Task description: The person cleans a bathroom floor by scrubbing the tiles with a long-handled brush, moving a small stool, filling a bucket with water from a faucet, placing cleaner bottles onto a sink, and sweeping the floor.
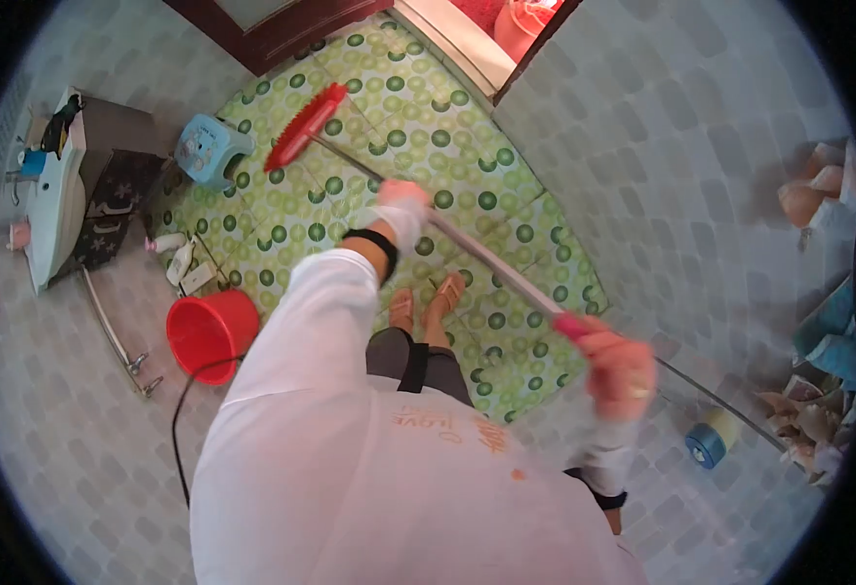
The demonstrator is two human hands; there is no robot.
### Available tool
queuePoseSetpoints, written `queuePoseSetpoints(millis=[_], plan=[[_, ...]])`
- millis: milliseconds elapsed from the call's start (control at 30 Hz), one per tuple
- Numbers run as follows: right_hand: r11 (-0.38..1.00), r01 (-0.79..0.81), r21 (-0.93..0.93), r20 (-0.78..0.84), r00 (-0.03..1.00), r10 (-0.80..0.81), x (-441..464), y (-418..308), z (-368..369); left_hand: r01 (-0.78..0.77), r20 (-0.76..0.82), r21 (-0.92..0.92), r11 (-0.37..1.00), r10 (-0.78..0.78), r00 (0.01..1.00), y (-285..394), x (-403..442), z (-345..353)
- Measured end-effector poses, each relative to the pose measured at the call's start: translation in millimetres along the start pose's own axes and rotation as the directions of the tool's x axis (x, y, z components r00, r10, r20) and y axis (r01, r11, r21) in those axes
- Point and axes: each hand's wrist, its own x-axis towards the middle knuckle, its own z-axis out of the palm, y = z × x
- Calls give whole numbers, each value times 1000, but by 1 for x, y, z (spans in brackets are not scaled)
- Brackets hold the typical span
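Observation:
A long-handled floor brush (501, 271) runs slantwise across the view, its red bristled head (303, 129) near the patterned floor at the upper middle. Whether the bristles press on the floor I cannot tell. My left hand (405, 198) is wrapped round the metal shaft, partway down towards the head. Closed on the pink grip near the handle's upper end is my right hand (619, 372), slightly blurred. Below the shaft, my sandalled feet (426, 304) stand on the green-dotted tiles.
A red bucket (211, 331) and several bottles (182, 261) stand at the left, below a washbasin cabinet (106, 185). A blue stool (211, 151) is left of the brush head. At the top is a doorway sill (457, 44). Shelved items (823, 195) line the right wall.

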Motion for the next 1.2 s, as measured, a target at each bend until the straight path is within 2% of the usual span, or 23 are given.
queuePoseSetpoints(millis=[33,67,100,133,167,200,233,267,300,367,467,533,567,700,767,833,900,967,1000,1033,1067,1100,1200], plan=[[953,-124,277,23,992,122,-3,0,19,5,-5,7,1000,-5,1000,-1,3,3],[950,-125,285,30,992,121,0,1,15,-18,-71,2,1000,19,997,-4,3,6],[967,-42,253,13,999,40,2,-3,6,-44,-129,-2,999,43,991,-7,-1,10],[976,40,213,2,999,-42,5,-9,-8,-16,-36,-24,1000,15,999,25,4,-8],[985,4,174,-56,998,6,1,-20,-36,-44,-15,-5,999,44,999,56,17,-11],[995,70,68,-66,996,-65,0,-30,-67,-223,-73,16,975,223,972,83,23,-22],[990,133,-40,-75,988,-136,-2,-40,-98,-205,-25,-136,969,203,979,108,3,-67],[933,302,-198,-12,951,-310,2,-49,-112,-252,-159,-186,950,224,962,132,25,-55],[928,337,-159,-3,940,-342,7,-66,-110,-368,-354,-218,904,278,893,139,15,-70],[921,373,-111,13,927,-374,15,-91,-98,-445,-513,-328,833,239,825,143,13,-78],[903,429,38,-27,903,-428,31,-101,-80,-442,-570,-419,793,149,808,116,-15,-72],[813,451,369,170,827,-536,47,-92,-77,-324,-515,-508,798,20,857,88,-38,-46],[803,442,400,232,799,-555,55,-91,-59,-236,-471,-526,817,-48,881,70,-48,-29],[929,134,346,394,877,-274,49,-63,15,-42,-529,-423,905,-209,823,-22,-107,42],[948,110,299,476,844,-248,46,-43,39,33,-552,-393,919,-264,791,-34,-119,73],[937,89,339,451,858,-245,46,-34,20,218,-264,-295,930,-299,917,-26,-128,77],[964,108,244,387,900,-199,44,-24,-39,193,-234,-347,918,-284,930,34,-111,65],[924,375,-79,185,916,-356,50,-27,-123,146,-138,-355,923,-207,969,111,-86,24],[918,391,-61,168,911,-376,51,-44,-159,60,-239,-548,835,-224,945,155,-46,44],[913,407,-44,152,906,-396,51,-62,-193,-121,-255,-480,869,-7,967,174,-77,-24],[906,423,-28,136,899,-416,52,-80,-227,-195,-296,-532,824,35,955,197,-72,-43],[849,526,48,354,786,-507,57,-101,-241,-255,-332,-538,803,76,940,216,-64,-57],[870,416,266,352,798,-489,64,-120,-242,-301,-370,-570,764,88,925,232,-62,-74]])
